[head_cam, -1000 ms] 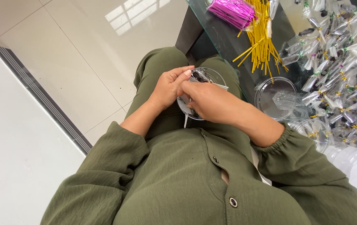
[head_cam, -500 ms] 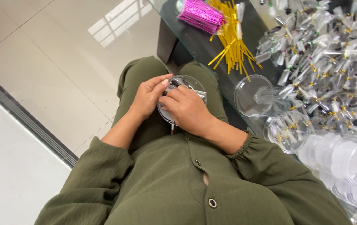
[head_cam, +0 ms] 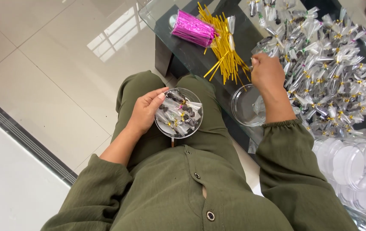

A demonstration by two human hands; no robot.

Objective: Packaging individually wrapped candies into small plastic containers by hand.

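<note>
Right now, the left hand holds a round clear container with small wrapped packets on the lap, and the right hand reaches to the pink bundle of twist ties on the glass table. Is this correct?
Not quite. In the head view the right hand is not at the pink bundle; it reaches the pile of small wrapped packets, beside the gold twist ties. The left hand does hold the round clear container on the lap.

The dark glass table [head_cam: 191, 60] is crowded. A heap of small clear tied cellophane packets [head_cam: 328, 72] fills its far right side, and loose gold twist ties [head_cam: 225, 51] and a pink bundle of ties [head_cam: 192, 29] lie to the left. The right hand [head_cam: 267, 73] sits at the gap between ties and heap. A round clear plastic lid [head_cam: 245, 107] lies below it. Stacked clear round containers [head_cam: 358, 167] block the near right edge. The pale tiled floor [head_cam: 50, 64] left of the knees lies open.
</note>
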